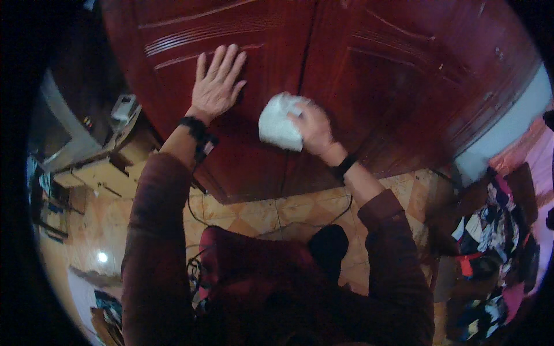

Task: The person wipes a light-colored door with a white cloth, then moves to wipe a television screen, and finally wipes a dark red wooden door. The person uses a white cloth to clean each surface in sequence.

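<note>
Before me stands a dark red panelled wardrobe [368, 108] with a glossy front. My left hand [216, 86] rests flat on its left door, fingers spread, holding nothing. In my right hand [318, 127] is a folded white cloth [280, 123], held against the front close to the seam between the doors. My right hand looks slightly blurred, and part of the cloth is hidden under its fingers. Each wrist wears a black strap, and cables run down from both.
A tiled floor [255, 216] lies below the wardrobe. To the left is a yellowish drawer cabinet [106, 175] with a pale device [124, 107] on top. Piled clothes [489, 229] lie at the right, beside a pink cover [543, 173]. Loose cables [194, 272] hang at my left side.
</note>
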